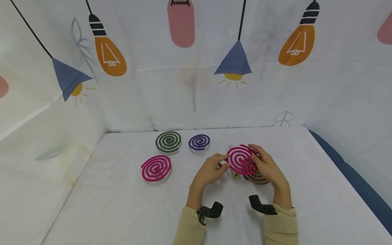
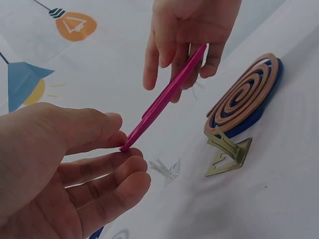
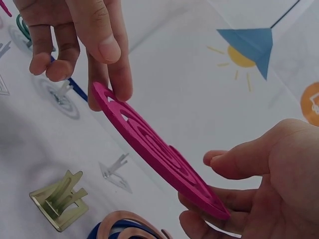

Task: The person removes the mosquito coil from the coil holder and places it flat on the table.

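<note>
A pink mosquito coil (image 1: 240,160) is held up over the table between both hands. My left hand (image 1: 211,172) pinches its left edge between thumb and fingertips. At the other edge my right hand (image 1: 269,166) grips it, the fingers beneath in the right wrist view. Below and partly hidden lies a brown mosquito coil (image 2: 241,94), stacked on a blue coil (image 2: 259,119). Beside that stack sits a gold metal coil stand (image 3: 59,201) with upright prongs. A silver stand (image 3: 117,172) lies a little farther off.
On the white table (image 1: 116,211), left of the hands, lie another pink coil (image 1: 156,168), a green coil (image 1: 168,141) and a purple-blue coil (image 1: 199,141). A white cloth (image 1: 171,98) printed with lamps hangs behind. Something dark blue (image 1: 352,173) runs along the right edge.
</note>
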`<move>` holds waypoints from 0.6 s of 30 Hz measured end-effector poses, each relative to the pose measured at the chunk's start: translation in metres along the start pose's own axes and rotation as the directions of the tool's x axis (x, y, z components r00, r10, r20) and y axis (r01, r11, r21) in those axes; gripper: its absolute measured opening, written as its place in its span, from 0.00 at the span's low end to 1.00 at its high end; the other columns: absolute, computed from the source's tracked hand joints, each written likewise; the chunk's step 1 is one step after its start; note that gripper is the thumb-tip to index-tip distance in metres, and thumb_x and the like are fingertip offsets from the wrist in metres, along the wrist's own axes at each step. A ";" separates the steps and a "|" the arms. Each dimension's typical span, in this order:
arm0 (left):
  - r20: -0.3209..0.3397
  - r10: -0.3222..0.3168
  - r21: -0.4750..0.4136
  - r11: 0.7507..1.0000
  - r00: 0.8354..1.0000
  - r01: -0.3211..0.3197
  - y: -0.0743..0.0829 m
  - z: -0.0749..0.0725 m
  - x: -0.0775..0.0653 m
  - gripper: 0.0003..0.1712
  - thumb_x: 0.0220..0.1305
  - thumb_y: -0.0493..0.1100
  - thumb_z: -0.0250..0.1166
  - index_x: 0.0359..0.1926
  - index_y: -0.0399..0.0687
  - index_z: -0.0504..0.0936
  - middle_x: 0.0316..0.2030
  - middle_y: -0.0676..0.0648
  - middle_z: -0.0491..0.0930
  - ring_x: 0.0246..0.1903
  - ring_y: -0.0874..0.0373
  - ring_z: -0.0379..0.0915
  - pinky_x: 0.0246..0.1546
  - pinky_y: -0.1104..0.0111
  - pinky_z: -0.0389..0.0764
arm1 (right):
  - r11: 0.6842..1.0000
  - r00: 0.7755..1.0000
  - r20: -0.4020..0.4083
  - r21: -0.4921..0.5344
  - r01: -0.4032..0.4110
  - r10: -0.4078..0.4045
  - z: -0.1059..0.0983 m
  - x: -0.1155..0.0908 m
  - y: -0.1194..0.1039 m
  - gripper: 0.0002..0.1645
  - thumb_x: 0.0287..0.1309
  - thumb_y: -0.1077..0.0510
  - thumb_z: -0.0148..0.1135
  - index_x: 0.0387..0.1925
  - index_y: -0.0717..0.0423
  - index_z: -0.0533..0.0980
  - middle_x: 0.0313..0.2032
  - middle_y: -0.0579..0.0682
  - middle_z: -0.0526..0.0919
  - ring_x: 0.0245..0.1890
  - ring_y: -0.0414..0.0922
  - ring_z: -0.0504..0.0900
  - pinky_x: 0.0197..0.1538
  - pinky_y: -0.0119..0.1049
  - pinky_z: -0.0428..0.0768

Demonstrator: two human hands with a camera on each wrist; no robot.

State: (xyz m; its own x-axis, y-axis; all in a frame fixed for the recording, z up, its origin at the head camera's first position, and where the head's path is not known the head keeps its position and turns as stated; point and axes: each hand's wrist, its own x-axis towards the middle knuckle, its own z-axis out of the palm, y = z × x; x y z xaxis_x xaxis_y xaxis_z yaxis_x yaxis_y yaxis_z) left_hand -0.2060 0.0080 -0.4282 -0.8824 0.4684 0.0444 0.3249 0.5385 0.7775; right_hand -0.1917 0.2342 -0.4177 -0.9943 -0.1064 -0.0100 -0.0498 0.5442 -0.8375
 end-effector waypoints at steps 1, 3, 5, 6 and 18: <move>0.002 -0.001 -0.005 1.000 1.000 0.001 0.000 0.000 0.000 0.23 0.67 0.49 0.57 0.62 0.53 0.74 0.50 0.49 0.78 0.37 0.65 0.73 0.31 0.78 0.73 | 1.000 1.000 0.001 0.002 -0.002 0.002 0.000 0.000 0.000 0.27 0.71 0.61 0.41 0.69 0.58 0.56 0.64 0.67 0.64 0.56 0.60 0.74 0.52 0.50 0.77; 0.006 -0.005 -0.016 1.000 1.000 0.005 0.000 0.002 0.000 0.23 0.67 0.49 0.57 0.62 0.53 0.73 0.50 0.49 0.78 0.37 0.65 0.73 0.31 0.78 0.73 | 1.000 1.000 0.001 0.004 -0.008 0.008 -0.001 -0.001 0.000 0.27 0.71 0.60 0.41 0.69 0.58 0.56 0.64 0.67 0.64 0.57 0.60 0.73 0.53 0.51 0.77; 0.007 0.000 -0.020 1.000 1.000 0.000 0.000 0.003 0.000 0.23 0.68 0.49 0.57 0.62 0.53 0.73 0.50 0.49 0.78 0.37 0.65 0.73 0.31 0.78 0.73 | 1.000 1.000 0.001 0.006 -0.013 0.013 -0.001 -0.001 0.000 0.27 0.71 0.60 0.41 0.69 0.58 0.56 0.64 0.67 0.64 0.58 0.60 0.73 0.54 0.53 0.76; 0.007 0.003 -0.017 1.000 1.000 -0.003 0.000 0.003 0.001 0.23 0.68 0.49 0.57 0.62 0.53 0.73 0.50 0.49 0.78 0.37 0.65 0.73 0.32 0.78 0.73 | 1.000 1.000 0.001 0.005 -0.015 0.015 -0.002 -0.001 0.001 0.27 0.71 0.60 0.41 0.69 0.58 0.56 0.65 0.67 0.64 0.58 0.60 0.72 0.55 0.53 0.75; 0.011 0.058 0.016 0.998 0.998 -0.058 0.005 0.013 0.002 0.23 0.67 0.47 0.58 0.62 0.50 0.74 0.47 0.47 0.79 0.33 0.67 0.74 0.31 0.79 0.72 | 0.999 0.999 -0.020 -0.018 -0.043 0.042 -0.009 -0.005 0.006 0.28 0.71 0.54 0.43 0.69 0.56 0.57 0.63 0.64 0.65 0.50 0.56 0.75 0.44 0.36 0.76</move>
State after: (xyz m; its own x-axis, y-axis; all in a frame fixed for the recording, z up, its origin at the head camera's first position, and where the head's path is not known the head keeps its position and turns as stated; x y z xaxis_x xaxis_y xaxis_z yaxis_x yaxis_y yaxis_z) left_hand -0.2016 0.0206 -0.4327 -0.8586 0.5060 0.0824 0.3807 0.5215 0.7636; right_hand -0.1875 0.2456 -0.4172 -0.9972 -0.0667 -0.0347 -0.0089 0.5635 -0.8260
